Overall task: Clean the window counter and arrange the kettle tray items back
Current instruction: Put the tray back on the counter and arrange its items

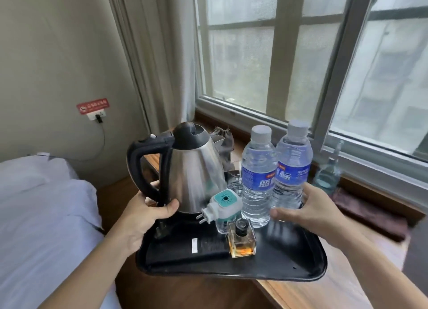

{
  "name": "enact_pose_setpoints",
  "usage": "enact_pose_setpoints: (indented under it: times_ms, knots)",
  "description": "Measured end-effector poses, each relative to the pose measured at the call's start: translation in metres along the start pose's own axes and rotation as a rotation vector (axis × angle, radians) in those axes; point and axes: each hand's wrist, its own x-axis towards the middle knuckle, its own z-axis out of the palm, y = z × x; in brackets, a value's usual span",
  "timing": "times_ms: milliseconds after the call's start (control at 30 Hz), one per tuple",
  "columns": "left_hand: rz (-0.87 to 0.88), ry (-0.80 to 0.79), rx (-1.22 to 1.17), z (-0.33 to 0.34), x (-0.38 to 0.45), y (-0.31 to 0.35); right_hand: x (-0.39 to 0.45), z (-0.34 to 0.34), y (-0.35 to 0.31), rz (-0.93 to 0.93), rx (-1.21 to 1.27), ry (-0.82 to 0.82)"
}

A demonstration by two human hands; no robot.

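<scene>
A black tray (289, 262) sticks out past the left end of the wooden window counter (324, 292). On it stand a steel kettle (196, 167) with a black handle, two water bottles (258, 181) (293, 165), a teal-and-white plug-in device (223, 204), a square perfume bottle (242, 239) and clear glasses (236, 186). My left hand (143, 218) grips the tray's left rim by the kettle handle, with the thumb at the kettle's base. My right hand (315, 211) grips the right rim beside the right bottle, thumb pointing inward.
A white bed (46, 216) lies at the left, close to the tray. A brown cloth (370, 216) and a glass bottle (328, 172) sit on the counter under the window. A grey pouch (223, 138) lies behind the kettle. A plug hangs in the wall socket (97, 116).
</scene>
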Motion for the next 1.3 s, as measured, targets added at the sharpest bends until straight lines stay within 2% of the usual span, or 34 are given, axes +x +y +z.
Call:
enact_pose_setpoints:
  times_ms: [333,567,733,933,1300]
  knots:
    - [0.049,0.069,-0.018,-0.09,0.097,0.023,0.154,0.076,-0.043,-0.096,0.01,-0.146]
    - [0.077,0.137,0.031,-0.154,0.192,0.066,0.276,0.133,-0.08,-0.125,0.041,-0.187]
    - [0.082,0.175,-0.021,-0.195,0.256,0.079,0.347,0.179,-0.102,-0.14,0.028,-0.184]
    - [0.099,0.084,0.003,-0.26,0.342,0.073,0.412,0.247,-0.108,-0.112,-0.003,-0.129]
    - [0.003,-0.047,0.043,-0.348,0.522,0.07,0.498,0.343,-0.108,0.039,-0.072,0.134]
